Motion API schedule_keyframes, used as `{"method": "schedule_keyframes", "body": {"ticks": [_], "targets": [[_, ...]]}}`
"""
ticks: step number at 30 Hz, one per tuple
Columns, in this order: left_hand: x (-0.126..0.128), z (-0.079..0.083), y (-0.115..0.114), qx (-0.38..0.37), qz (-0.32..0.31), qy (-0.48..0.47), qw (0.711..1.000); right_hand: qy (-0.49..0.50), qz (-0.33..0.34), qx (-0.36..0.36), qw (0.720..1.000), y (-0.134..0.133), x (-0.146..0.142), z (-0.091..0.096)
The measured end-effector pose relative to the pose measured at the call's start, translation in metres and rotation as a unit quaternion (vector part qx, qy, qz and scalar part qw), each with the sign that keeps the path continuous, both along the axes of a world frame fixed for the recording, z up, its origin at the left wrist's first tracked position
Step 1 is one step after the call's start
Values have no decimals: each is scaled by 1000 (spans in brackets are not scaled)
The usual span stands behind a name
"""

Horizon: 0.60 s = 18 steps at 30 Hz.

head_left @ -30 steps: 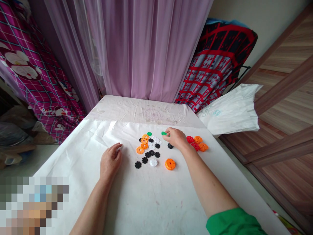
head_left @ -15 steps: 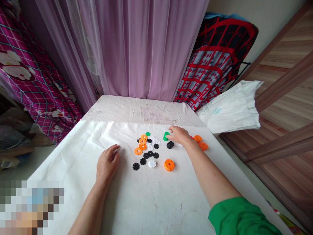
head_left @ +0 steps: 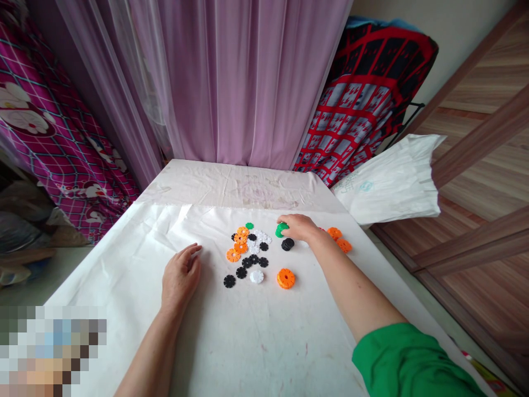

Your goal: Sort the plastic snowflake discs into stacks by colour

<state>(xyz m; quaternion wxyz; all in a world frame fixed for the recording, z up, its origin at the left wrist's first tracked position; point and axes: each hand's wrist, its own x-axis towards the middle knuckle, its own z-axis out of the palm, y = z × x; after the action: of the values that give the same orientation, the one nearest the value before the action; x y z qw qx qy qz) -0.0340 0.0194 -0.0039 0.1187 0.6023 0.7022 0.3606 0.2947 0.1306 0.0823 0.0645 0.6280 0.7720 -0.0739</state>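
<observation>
My right hand (head_left: pixel 298 227) has its fingers and thumb around a small pile of green notched discs (head_left: pixel 282 230); part of the pile is covered by the fingers. Just below it is a stack of black discs (head_left: pixel 288 244). My left hand (head_left: pixel 181 277) rests on the cloth, holding nothing, its fingers loosely stretched. Between the hands lie orange flower-shaped discs (head_left: pixel 240 248), white discs (head_left: pixel 259 239) and scattered black discs (head_left: pixel 241 272). Nearer me sit a white disc stack (head_left: pixel 257 277) and an orange disc stack (head_left: pixel 286 278).
A white cloth (head_left: pixel 231 342) covers the table. More orange discs (head_left: pixel 343 245) lie beyond my right forearm, with a bit of red partly hidden there. One green disc (head_left: pixel 249 226) is at the back. A white bag (head_left: pixel 392 182) hangs at the right edge; purple curtains (head_left: pixel 248 82) stand behind.
My right hand has shifted slightly left and its fingers have closed around the green discs, which now look tilted. My left hand stays almost where it was.
</observation>
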Motion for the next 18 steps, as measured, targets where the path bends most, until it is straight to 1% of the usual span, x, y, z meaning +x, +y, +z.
{"method": "schedule_keyframes", "body": {"ticks": [4,7,11,15,18], "targets": [[0,-1,0,3,-2,0,1000,7,7,4,1000,2,1,3],[-1,-2,0,4,-3,0,1000,17,17,24,999,4,-7,6],[0,-1,1,7,-2,-1,1000,27,53,36,998,9,-36,3],[0,0,0,3,-4,-5,1000,13,93,2,996,16,-70,-8],[0,0,0,3,-2,-7,1000,-3,90,-17,996,22,-86,-13]]}}
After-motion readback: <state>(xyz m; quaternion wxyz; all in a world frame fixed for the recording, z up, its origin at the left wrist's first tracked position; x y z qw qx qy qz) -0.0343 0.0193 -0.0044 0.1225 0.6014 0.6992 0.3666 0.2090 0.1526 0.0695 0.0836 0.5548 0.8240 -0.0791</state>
